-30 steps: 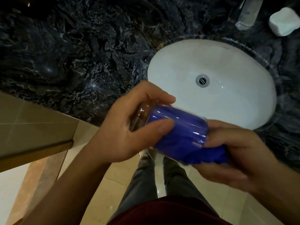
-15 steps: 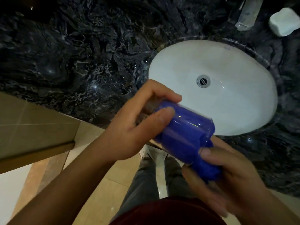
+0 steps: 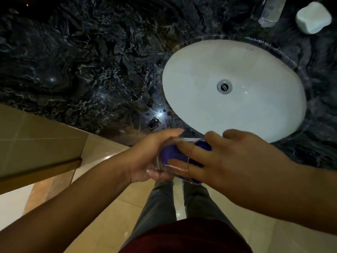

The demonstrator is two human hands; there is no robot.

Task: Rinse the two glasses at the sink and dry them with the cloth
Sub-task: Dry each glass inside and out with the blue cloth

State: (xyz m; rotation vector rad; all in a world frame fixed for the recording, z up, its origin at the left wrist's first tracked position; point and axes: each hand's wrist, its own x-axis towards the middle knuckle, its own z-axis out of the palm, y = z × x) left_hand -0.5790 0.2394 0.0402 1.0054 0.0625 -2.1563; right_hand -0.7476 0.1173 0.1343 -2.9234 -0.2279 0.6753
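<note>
A clear glass [image 3: 177, 169] lies on its side in front of the counter edge, over the floor. My left hand [image 3: 147, 157] grips it around its closed end. A blue cloth [image 3: 168, 152] is stuffed inside the glass, and a fold of it shows at the rim. My right hand [image 3: 237, 161] reaches into the mouth, two fingers visible through the wall pressing the cloth, thumb over the fold at the rim. The white oval sink [image 3: 200, 73] lies just beyond my hands. I cannot make out a second glass plainly.
Water drops [image 3: 155, 114] glint on the dark marble counter [image 3: 73, 52] left of the sink. A chrome tap [image 3: 271, 11] and a white soap bar [image 3: 313, 17] sit at the back right. A beige cabinet edge [image 3: 40, 161] juts out at left, with tiled floor and my legs below.
My right hand has turned over and pushed its fingers deeper into the glass, so most of the cloth is now inside. Both hands and the glass have dropped lower in the view.
</note>
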